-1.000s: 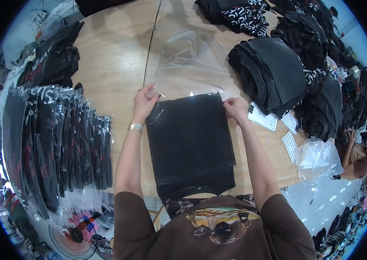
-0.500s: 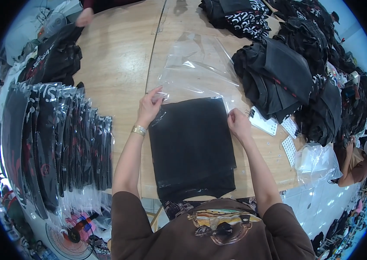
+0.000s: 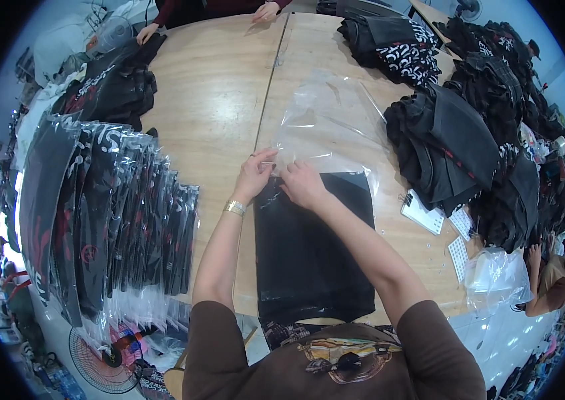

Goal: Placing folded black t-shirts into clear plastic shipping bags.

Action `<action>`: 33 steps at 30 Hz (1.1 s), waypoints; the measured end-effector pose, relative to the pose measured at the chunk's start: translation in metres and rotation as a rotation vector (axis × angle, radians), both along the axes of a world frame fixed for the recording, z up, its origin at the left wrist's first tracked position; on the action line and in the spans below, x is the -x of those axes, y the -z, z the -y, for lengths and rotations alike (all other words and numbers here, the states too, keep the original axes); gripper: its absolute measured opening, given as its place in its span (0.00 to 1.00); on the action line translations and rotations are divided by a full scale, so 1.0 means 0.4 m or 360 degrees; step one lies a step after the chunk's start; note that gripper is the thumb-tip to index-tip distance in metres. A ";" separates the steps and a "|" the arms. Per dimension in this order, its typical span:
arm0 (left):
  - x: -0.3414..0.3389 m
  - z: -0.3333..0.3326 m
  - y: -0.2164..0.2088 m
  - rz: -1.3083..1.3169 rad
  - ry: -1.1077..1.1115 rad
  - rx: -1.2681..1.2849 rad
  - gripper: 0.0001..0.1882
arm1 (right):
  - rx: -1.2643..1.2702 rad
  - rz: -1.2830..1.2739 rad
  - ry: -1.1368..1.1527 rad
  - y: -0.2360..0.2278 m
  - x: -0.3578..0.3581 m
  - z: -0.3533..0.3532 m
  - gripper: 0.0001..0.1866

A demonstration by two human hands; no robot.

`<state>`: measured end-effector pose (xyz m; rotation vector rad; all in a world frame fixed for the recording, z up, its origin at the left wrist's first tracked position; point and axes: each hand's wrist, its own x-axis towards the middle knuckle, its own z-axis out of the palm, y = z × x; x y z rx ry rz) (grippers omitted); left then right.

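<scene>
A folded black garment (image 3: pixel 316 253) lies flat on the table in front of me, inside a clear plastic bag. The bag's loose upper part, the clear plastic (image 3: pixel 332 117), spreads out beyond the garment's far edge. At the garment's far left corner, my left hand (image 3: pixel 256 177) pinches the bag's edge. Close beside it, my right hand (image 3: pixel 304 185) reaches across the garment with its fingers closed on the plastic. The fingertips of both hands nearly meet, and the exact grip is partly hidden.
Bagged black garments (image 3: pixel 106 220) stand in a dense row at the left. Stacks of black garments (image 3: pixel 442 147) fill the right side. White cards (image 3: pixel 422 212) and a bag of clear sleeves (image 3: pixel 496 277) lie near the right edge. Across the table, a person's hand (image 3: pixel 267 11) rests near the edge.
My right hand has moved from the garment's far right corner leftward to beside my left hand. The view has shifted. Another hand of the person across has come into sight.
</scene>
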<state>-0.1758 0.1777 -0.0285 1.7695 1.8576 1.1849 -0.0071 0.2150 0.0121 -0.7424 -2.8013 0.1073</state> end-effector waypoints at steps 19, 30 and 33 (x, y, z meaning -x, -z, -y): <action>0.021 -0.011 0.017 0.0861 0.0162 0.0273 0.21 | 0.0035 -0.0227 0.0193 0.034 0.010 0.030 0.14; -0.010 0.019 -0.023 0.0564 0.0048 0.0203 0.20 | -0.0028 -0.0867 0.0347 0.037 -0.022 0.024 0.06; -0.051 0.053 -0.034 0.0299 -0.0146 0.0027 0.15 | -0.0035 -0.0686 0.0500 0.046 -0.017 0.019 0.06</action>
